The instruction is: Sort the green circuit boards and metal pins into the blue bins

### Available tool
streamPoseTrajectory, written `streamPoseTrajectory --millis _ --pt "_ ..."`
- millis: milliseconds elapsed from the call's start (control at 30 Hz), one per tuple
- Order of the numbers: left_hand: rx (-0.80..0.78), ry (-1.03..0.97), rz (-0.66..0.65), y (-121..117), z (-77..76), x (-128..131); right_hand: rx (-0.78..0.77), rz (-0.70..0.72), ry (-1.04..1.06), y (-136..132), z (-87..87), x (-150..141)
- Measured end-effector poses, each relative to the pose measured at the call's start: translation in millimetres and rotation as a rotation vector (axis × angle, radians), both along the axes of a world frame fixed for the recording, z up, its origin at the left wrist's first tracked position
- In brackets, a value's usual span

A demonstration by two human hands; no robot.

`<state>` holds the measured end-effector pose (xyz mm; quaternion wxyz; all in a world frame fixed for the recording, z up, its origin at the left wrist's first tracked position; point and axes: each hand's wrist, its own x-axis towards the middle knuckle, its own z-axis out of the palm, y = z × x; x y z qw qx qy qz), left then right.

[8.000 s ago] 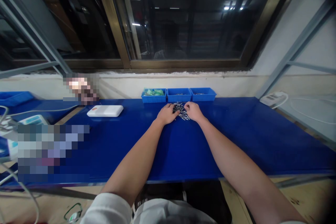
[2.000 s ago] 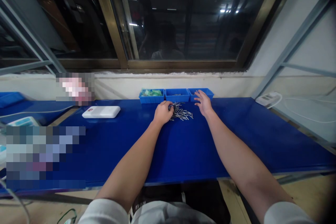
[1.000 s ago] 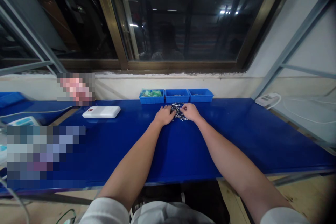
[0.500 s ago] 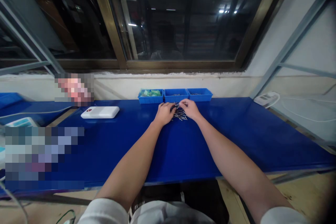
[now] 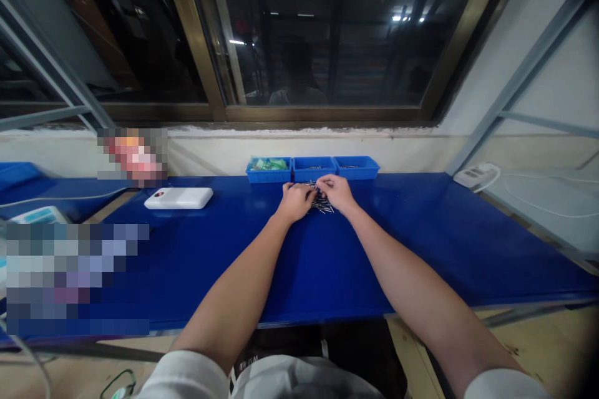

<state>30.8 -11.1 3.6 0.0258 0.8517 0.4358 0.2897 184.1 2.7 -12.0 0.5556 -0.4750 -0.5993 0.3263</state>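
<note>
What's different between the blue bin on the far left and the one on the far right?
The left bin is nearly filled with green items, while the right bin shows only a few small metal pieces. The left bin also stands nearer the white case, the right bin nearer the white power strip. Both are open, rectangular blue trays along the back of the blue bench.

A long blue-topped workbench is spread with a loose heap of thin metal pins near its far edge. Three blue plastic trays are set in a row behind the heap, and a flat white rectangular case is placed to its left.
</note>
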Motion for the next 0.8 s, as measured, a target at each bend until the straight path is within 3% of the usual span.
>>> streamPoseTrajectory --millis 233,500,600,800 --pt "0.041 -0.05 0.133 6.8 -2.3 -5.9 0.04 0.074 -0.032 -3.4 3.6 2.3" --pt "0.009 -0.058 0.152 3.5 0.5 -4.9 0.02 0.164 -0.042 -10.0 14.2 8.0" --pt "-0.017 -0.071 0.195 4.1 -0.2 -6.2 -0.017 0.098 -0.015 -5.7 16.1 11.8" --pt "-0.09 -0.115 0.313 14.2 -5.8 -13.5 -0.157 -0.179 -0.122 4.3 23.3 23.5"
